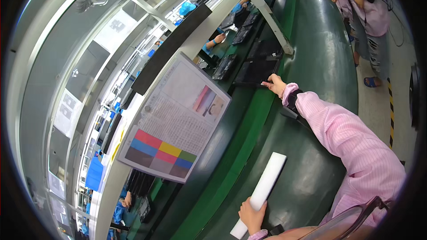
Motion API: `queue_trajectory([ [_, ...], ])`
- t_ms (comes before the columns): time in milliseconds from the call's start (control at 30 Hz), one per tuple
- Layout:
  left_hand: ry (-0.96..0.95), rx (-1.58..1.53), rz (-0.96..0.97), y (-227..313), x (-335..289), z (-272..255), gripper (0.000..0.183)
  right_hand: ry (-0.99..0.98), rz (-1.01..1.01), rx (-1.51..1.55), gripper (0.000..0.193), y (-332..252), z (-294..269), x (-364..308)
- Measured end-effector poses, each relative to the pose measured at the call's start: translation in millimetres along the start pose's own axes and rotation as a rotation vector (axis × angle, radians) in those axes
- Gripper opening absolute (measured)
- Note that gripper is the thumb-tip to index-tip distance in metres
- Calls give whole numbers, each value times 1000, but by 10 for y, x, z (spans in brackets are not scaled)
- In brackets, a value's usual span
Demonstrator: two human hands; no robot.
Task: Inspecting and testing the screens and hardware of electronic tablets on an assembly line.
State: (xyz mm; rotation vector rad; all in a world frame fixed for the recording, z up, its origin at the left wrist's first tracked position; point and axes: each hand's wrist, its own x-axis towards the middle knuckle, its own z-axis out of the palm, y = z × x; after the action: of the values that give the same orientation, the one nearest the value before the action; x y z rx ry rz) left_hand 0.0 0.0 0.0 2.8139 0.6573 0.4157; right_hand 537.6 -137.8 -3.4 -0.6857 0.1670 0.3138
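Note:
My left hand [252, 216] is closed round the lower part of a long white block [272, 169], which lies slantwise over the green worktop near me; its material I cannot make out. My right arm, in a pink striped sleeve with a dark band at the wrist, reaches far forward. At its end my right hand [277, 86] pinches the near right corner of a flat black panel [254, 72]. The panel lies on the line beyond the worktop's raised green edge. Another dark panel [265, 49] lies just past it.
A printed sheet with colour blocks [178, 120] hangs from the white frame at left. A white post [267, 18] stands beyond my right hand. Black units [224, 66] sit along the line. Co-workers' hands [218, 39] show across it, and a person in pink [371, 0] stands far right.

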Motion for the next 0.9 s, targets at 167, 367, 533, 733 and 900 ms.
queue_trajectory([
  [167,-23,18,-9,63,102,-131,59,256,-14,-17,21,-10,121,-123],
  [367,10,10,-29,93,17,-78,59,209,33,22,23,-45,149,-205],
  [533,-23,-8,-39,126,34,-66,59,25,45,-279,17,-83,-14,-134],
  [733,0,-21,-44,96,18,-62,58,29,77,-451,21,-54,247,-476],
  [900,9,-35,-28,163,11,-109,58,-109,101,-481,21,-36,71,-558],
])
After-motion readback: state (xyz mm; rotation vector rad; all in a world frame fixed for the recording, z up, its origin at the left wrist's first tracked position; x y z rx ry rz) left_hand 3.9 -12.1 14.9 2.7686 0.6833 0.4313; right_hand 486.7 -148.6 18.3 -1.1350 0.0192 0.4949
